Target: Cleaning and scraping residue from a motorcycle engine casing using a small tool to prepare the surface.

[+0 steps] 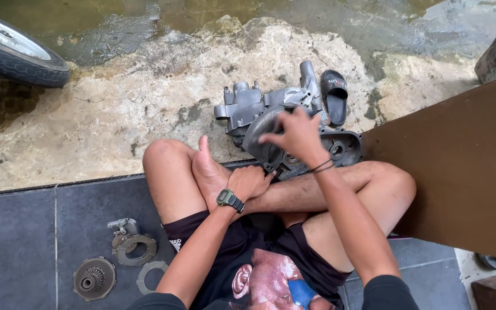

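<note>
1. Grey toothed clutch gear [94, 279], flat metal ring [151, 276] and clamp-like part [128, 241] lie loose on the dark tile floor [18, 241]; a shifting knee could scatter them.
2. Left hand [249, 182], curled nearly closed, braces the lower edge of the grey cast-metal engine casing [271, 112], which rests on the concrete before the crossed legs.
3. Right hand [297, 135], fingers half-spread, presses the casing's dark round cover [259, 138]; it could slip or pinch a finger.

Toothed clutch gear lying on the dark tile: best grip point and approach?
Probably pinch the toothed gear across its outer rim, coming straight down from above. It lies flat on the tile floor with its raised hub up, apart from the flat ring beside it, so the rim is reachable.
</note>
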